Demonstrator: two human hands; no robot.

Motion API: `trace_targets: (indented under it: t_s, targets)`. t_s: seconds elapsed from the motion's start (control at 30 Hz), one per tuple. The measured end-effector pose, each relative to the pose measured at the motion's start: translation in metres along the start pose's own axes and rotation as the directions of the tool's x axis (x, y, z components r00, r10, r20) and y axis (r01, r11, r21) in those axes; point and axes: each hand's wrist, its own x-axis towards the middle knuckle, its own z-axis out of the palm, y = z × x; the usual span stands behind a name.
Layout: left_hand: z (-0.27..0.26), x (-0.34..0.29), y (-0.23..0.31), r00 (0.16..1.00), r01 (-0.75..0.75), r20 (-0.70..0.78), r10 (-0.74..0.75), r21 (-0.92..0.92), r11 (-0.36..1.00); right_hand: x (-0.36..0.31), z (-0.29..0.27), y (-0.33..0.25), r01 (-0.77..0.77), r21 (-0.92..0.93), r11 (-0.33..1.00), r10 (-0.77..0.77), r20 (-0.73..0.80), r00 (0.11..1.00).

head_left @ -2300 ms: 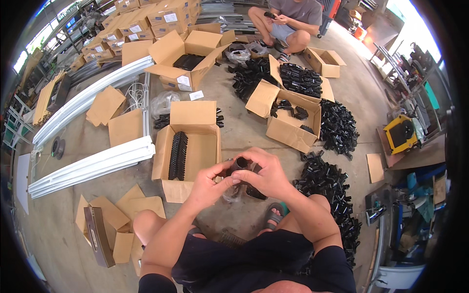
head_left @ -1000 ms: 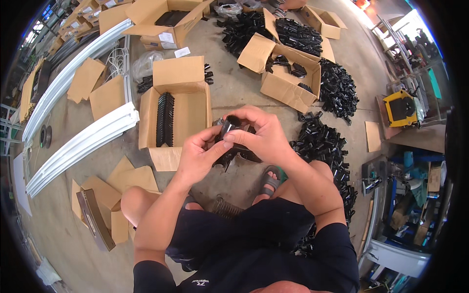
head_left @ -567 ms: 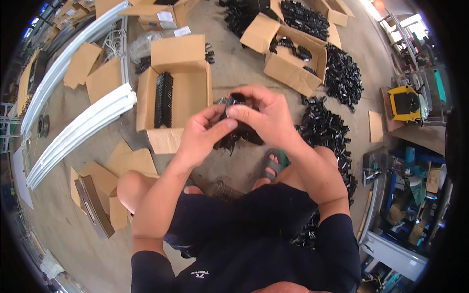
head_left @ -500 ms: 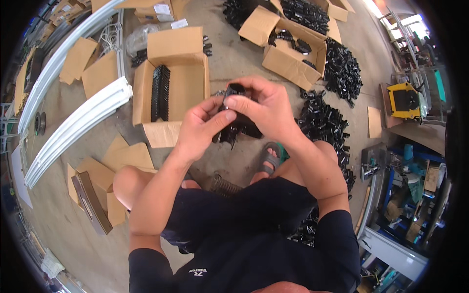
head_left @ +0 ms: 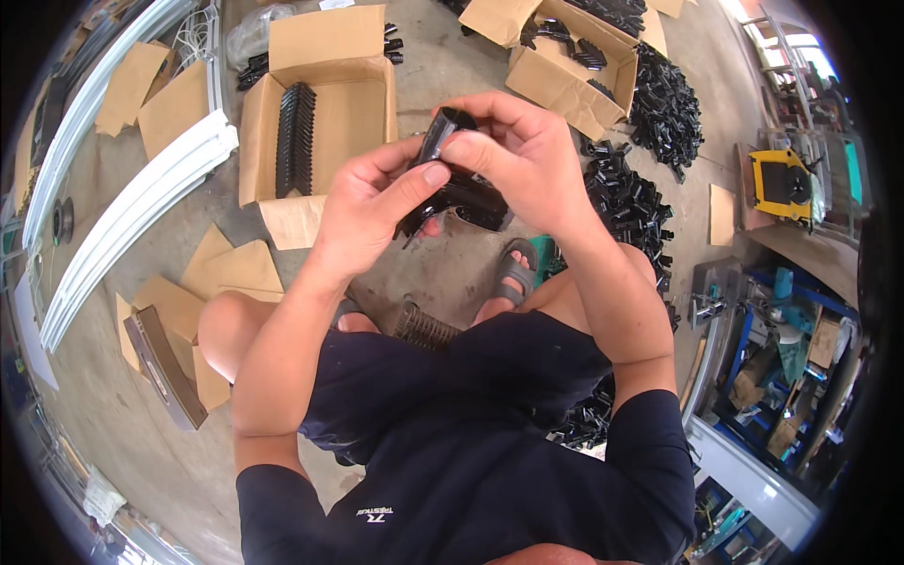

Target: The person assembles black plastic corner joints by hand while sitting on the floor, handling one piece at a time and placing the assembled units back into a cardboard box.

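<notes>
Both hands hold a glossy black tubular fitting (head_left: 476, 201) up in front of me, above the floor between my knees. It has an open round end at the top and a wider part lower down. My left hand (head_left: 363, 207) grips its left side, thumb pressed on the tube and fingers behind. My right hand (head_left: 537, 174) wraps the upper right side, its thumb lying near the open end. The fingers hide part of the fitting. Beyond my left hand stands an open cardboard box (head_left: 364, 99) with a neat row of black parts (head_left: 296, 141) inside.
Heaps of loose black fittings (head_left: 626, 212) lie along my right side. Another open box (head_left: 565, 85) with black pieces stands at the far right. White curved rails (head_left: 141, 202) and flattened cardboard (head_left: 231, 268) lie to the left. A brown coil-like object (head_left: 426, 326) sits between my feet.
The black fitting now shows more of its tube and lower part between my hands. Both hands sit higher in the view, and the surroundings have shifted slightly. The grip stays two-handed.
</notes>
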Motion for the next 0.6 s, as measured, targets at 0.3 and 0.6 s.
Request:
trace_targets:
  t_s: [0.3,0.6]
  targets:
    - [-0.012,0.001,0.007,0.99,-0.069,-0.128,0.068,-0.005,0.998,0.059,-0.098,0.117,-0.293,-0.669,0.683,0.218,-0.196,0.956]
    - [-0.022,-0.01,0.025,0.973,-0.049,-0.212,0.087,0.18,0.982,0.016,-0.103,0.317,-0.22,-0.966,0.133,0.304,-0.171,0.937]
